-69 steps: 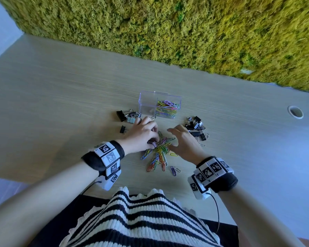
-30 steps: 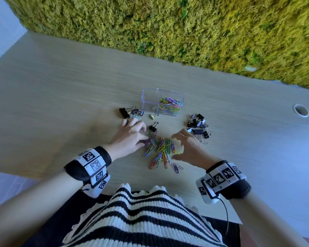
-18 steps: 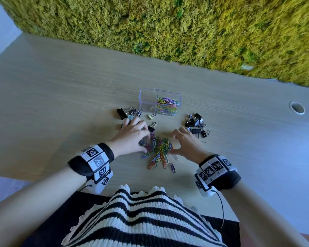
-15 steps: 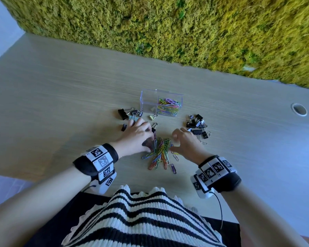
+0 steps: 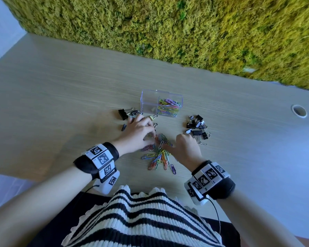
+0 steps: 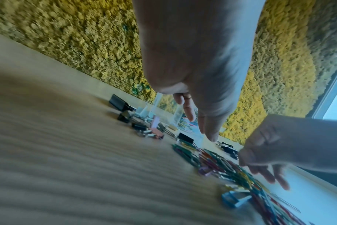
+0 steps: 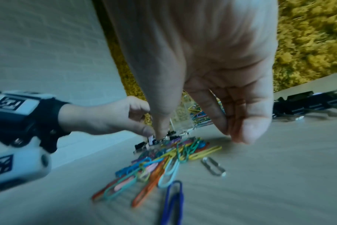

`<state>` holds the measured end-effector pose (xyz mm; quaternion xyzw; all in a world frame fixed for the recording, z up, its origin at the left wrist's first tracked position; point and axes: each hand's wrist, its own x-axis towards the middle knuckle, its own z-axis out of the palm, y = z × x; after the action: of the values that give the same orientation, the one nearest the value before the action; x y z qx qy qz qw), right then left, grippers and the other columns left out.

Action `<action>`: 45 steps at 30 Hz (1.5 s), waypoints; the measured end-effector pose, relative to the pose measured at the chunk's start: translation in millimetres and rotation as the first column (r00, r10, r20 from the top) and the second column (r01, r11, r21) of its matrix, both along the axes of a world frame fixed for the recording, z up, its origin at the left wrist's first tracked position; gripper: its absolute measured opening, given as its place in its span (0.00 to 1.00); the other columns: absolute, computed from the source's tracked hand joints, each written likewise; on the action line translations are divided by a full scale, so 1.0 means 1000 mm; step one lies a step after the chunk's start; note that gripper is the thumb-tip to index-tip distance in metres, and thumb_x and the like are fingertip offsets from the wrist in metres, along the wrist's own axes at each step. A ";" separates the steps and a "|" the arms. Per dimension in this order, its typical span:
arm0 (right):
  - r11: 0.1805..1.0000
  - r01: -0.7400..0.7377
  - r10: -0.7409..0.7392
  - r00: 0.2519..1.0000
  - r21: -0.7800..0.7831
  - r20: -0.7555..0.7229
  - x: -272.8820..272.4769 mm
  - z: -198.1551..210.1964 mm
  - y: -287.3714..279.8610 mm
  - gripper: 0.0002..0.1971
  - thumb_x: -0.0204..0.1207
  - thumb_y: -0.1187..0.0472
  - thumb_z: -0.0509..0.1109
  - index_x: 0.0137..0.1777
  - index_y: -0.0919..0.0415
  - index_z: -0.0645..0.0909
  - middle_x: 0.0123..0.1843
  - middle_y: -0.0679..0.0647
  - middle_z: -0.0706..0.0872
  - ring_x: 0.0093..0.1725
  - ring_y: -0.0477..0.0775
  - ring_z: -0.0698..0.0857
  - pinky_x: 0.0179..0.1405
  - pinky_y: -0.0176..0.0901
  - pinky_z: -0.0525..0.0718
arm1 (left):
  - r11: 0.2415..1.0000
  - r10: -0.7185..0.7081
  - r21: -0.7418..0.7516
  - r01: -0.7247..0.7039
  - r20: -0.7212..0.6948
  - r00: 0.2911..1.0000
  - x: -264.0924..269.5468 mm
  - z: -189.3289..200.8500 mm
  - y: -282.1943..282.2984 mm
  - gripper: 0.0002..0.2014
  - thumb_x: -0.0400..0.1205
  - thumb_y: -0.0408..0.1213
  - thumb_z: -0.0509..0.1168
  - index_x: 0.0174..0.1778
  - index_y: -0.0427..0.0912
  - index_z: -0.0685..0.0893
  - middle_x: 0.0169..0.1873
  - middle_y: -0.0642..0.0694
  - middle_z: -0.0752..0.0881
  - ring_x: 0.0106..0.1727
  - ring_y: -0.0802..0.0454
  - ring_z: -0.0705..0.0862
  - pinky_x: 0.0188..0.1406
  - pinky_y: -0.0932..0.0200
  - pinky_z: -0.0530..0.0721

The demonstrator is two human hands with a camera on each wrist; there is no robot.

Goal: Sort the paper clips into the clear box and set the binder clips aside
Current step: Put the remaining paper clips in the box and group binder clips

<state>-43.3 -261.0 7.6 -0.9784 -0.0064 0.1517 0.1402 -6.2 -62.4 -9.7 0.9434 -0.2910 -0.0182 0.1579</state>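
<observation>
A heap of coloured paper clips (image 5: 159, 155) lies on the table in front of me, also close up in the right wrist view as paper clips (image 7: 164, 161). Behind it stands the clear box (image 5: 150, 102), with paper clips (image 5: 169, 106) in its right compartment. My left hand (image 5: 150, 138) hovers over the heap's far left edge, fingers loosely extended (image 6: 208, 129) and holding nothing I can see. My right hand (image 5: 171, 143) reaches down at the heap's far right, thumb (image 7: 160, 130) touching the clips, straight fingers (image 7: 240, 134) on the table. Small binder clips (image 7: 140, 146) lie at the heap's far end.
Black binder clips sit in two groups: one left of the box (image 5: 128, 113), one to its right (image 5: 196, 128). A lone black clip (image 5: 123, 127) and a gold one (image 5: 152, 117) lie near my left hand. A moss wall (image 5: 185, 29) backs the table; a cable hole (image 5: 299, 111) is far right.
Both hands have stayed at the heap. My left hand slid a little inward over its far edge, and my right thumb has come down onto the clips.
</observation>
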 end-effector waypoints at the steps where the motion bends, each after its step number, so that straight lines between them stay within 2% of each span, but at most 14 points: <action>1: 0.999 -0.016 0.015 1.000 -0.051 -0.012 -0.003 0.001 0.003 0.32 0.66 0.31 0.68 0.26 0.62 0.68 0.35 0.57 0.76 0.32 0.56 0.78 0.28 0.42 0.72 | 1.000 0.027 -0.012 -0.027 0.014 1.000 0.002 0.001 0.005 0.11 0.70 0.54 0.74 0.41 0.53 0.86 0.51 0.55 0.79 0.58 0.50 0.69 0.43 0.56 0.50; 5: 0.990 -0.093 0.091 0.995 -0.107 -0.028 -0.006 -0.001 0.020 0.32 0.64 0.30 0.69 0.29 0.61 0.65 0.45 0.58 0.77 0.35 0.56 0.78 0.30 0.44 0.76 | 0.994 0.096 -0.047 -0.095 0.025 0.995 0.009 0.002 0.013 0.09 0.70 0.49 0.75 0.40 0.52 0.86 0.50 0.55 0.80 0.58 0.48 0.70 0.44 0.55 0.51; 9: 0.992 -0.124 0.124 0.992 -0.012 -0.034 0.002 -0.002 0.027 0.21 0.69 0.47 0.75 0.38 0.66 0.74 0.45 0.58 0.76 0.38 0.58 0.79 0.33 0.45 0.75 | 0.992 0.107 -0.065 -0.103 0.047 0.993 0.011 0.003 0.012 0.08 0.70 0.49 0.75 0.39 0.53 0.85 0.48 0.56 0.79 0.57 0.50 0.69 0.44 0.56 0.51; 12: 0.987 -0.146 0.145 0.989 0.068 0.018 0.008 -0.008 0.023 0.10 0.72 0.63 0.71 0.48 0.70 0.83 0.46 0.59 0.82 0.43 0.62 0.84 0.36 0.49 0.81 | 0.993 0.103 -0.071 -0.099 0.060 0.993 0.011 0.002 0.012 0.08 0.70 0.48 0.75 0.39 0.53 0.85 0.48 0.56 0.79 0.57 0.49 0.69 0.45 0.55 0.52; 15: 0.980 -0.128 0.122 0.991 0.152 0.046 0.013 -0.014 0.016 0.12 0.69 0.71 0.66 0.50 0.65 0.87 0.46 0.60 0.87 0.43 0.63 0.85 0.40 0.50 0.84 | 0.993 0.099 -0.069 -0.095 0.049 0.994 0.012 0.000 0.014 0.07 0.70 0.48 0.75 0.39 0.53 0.85 0.49 0.56 0.79 0.57 0.50 0.69 0.46 0.54 0.54; 18: 0.972 -0.078 0.071 0.997 0.220 0.039 0.020 -0.015 0.009 0.10 0.66 0.71 0.70 0.45 0.63 0.89 0.43 0.58 0.90 0.41 0.59 0.86 0.37 0.40 0.79 | 0.994 0.100 -0.056 -0.097 0.046 0.994 0.012 -0.001 0.016 0.07 0.70 0.47 0.75 0.40 0.53 0.86 0.49 0.56 0.79 0.57 0.49 0.69 0.46 0.53 0.56; 20: 0.957 -0.043 0.039 0.999 0.286 0.018 0.024 -0.015 0.003 0.07 0.65 0.70 0.73 0.41 0.63 0.90 0.39 0.59 0.90 0.39 0.58 0.85 0.38 0.42 0.81 | 0.995 0.093 -0.037 -0.092 0.042 0.995 0.012 -0.002 0.017 0.07 0.71 0.46 0.75 0.42 0.54 0.87 0.49 0.55 0.78 0.57 0.48 0.69 0.46 0.52 0.57; 26: 0.846 0.091 -0.127 0.991 0.526 0.032 0.032 -0.011 -0.015 0.05 0.63 0.72 0.78 0.39 0.64 0.90 0.33 0.57 0.90 0.29 0.47 0.85 0.33 0.36 0.83 | 0.985 -0.029 0.168 0.027 0.010 1.000 0.006 -0.003 0.014 0.19 0.76 0.51 0.69 0.64 0.60 0.82 0.56 0.54 0.74 0.61 0.48 0.67 0.46 0.53 0.55; 29: 0.789 0.117 -0.212 0.973 0.603 0.088 0.049 0.003 -0.021 0.06 0.64 0.69 0.79 0.41 0.64 0.90 0.35 0.56 0.90 0.27 0.37 0.84 0.34 0.27 0.82 | 0.977 -0.078 0.196 0.082 -0.030 0.997 -0.001 -0.004 0.008 0.20 0.79 0.52 0.65 0.68 0.60 0.78 0.61 0.51 0.72 0.65 0.48 0.64 0.53 0.49 0.59; 31: 0.761 0.107 -0.256 0.956 0.640 0.144 0.067 0.018 -0.022 0.05 0.64 0.68 0.79 0.41 0.63 0.90 0.35 0.56 0.90 0.29 0.39 0.84 0.34 0.29 0.81 | 0.977 -0.093 0.187 0.106 -0.079 0.993 -0.004 -0.005 0.005 0.20 0.80 0.52 0.63 0.69 0.60 0.78 0.63 0.51 0.72 0.67 0.47 0.62 0.57 0.47 0.58; 33: 0.770 0.053 -0.263 0.935 0.636 0.240 0.086 0.031 -0.021 0.04 0.65 0.68 0.78 0.40 0.62 0.90 0.36 0.58 0.90 0.32 0.45 0.84 0.36 0.36 0.82 | 0.976 -0.120 0.172 0.137 -0.104 0.987 -0.006 -0.006 0.004 0.19 0.80 0.53 0.63 0.68 0.62 0.79 0.62 0.51 0.71 0.67 0.48 0.62 0.59 0.47 0.59; 37: 0.824 -0.118 -0.182 0.871 0.554 0.456 0.118 0.045 -0.012 0.02 0.66 0.70 0.76 0.39 0.65 0.89 0.37 0.56 0.90 0.32 0.45 0.85 0.36 0.38 0.85 | 0.988 -0.132 0.062 0.140 -0.118 0.984 -0.006 -0.006 0.006 0.15 0.78 0.52 0.66 0.61 0.60 0.84 0.60 0.52 0.73 0.66 0.49 0.63 0.62 0.44 0.68; 41: 0.865 -0.195 -0.070 0.866 0.463 0.495 0.133 0.041 -0.005 0.03 0.66 0.70 0.76 0.39 0.65 0.89 0.39 0.57 0.90 0.35 0.50 0.86 0.41 0.45 0.87 | 0.998 -0.032 0.055 0.033 -0.026 0.999 0.001 -0.001 0.014 0.17 0.76 0.53 0.69 0.60 0.57 0.84 0.58 0.53 0.76 0.62 0.50 0.66 0.56 0.49 0.64; 45: 0.879 -0.227 -0.030 0.851 0.419 0.525 0.124 0.034 -0.011 0.07 0.67 0.69 0.75 0.45 0.62 0.89 0.44 0.53 0.89 0.40 0.45 0.81 0.40 0.25 0.76 | 0.997 0.060 0.055 -0.060 -0.003 0.998 0.003 0.003 0.024 0.15 0.74 0.52 0.71 0.54 0.54 0.87 0.54 0.54 0.81 0.58 0.51 0.68 0.47 0.54 0.55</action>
<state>81.0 -272.3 41.8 -0.9179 -0.1318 -0.1152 0.3560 -3.1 -38.5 -6.9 0.9556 -0.2617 -0.0238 0.1331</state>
